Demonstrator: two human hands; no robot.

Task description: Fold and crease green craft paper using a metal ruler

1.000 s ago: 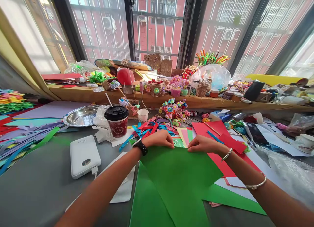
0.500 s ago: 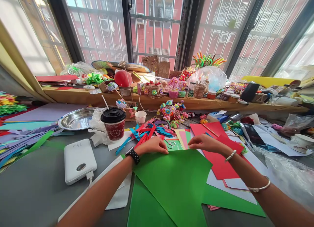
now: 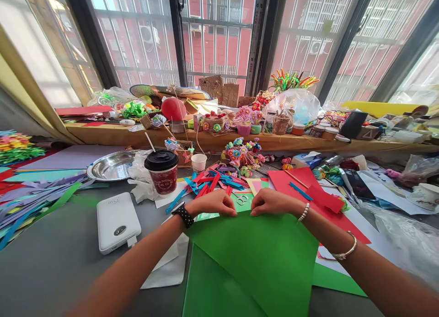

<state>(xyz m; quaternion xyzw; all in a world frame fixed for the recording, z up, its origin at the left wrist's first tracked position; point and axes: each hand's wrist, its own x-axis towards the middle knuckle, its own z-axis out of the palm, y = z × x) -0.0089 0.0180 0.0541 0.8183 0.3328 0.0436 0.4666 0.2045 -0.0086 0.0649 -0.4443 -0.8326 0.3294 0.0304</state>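
A large sheet of green paper [image 3: 260,257] lies on the grey table in front of me, over another green sheet [image 3: 209,289]. My left hand [image 3: 214,202] presses its far edge with curled fingers. My right hand [image 3: 270,201] rests beside it on the same edge, fingers closed on the paper. A black watch is on my left wrist, bead and metal bracelets on my right. Small scissors [image 3: 242,198] lie just beyond my fingers.
A white power bank [image 3: 117,222] lies at the left, a lidded red cup [image 3: 163,171] and a steel bowl [image 3: 111,165] behind it. Red paper [image 3: 308,189] spreads at the right. Paper strips [image 3: 209,182], paper flowers [image 3: 240,154] and craft clutter fill the back ledge.
My hands have moved closer together along the green sheet's far edge; the right one slid left. The sheet has shifted a little to the right.
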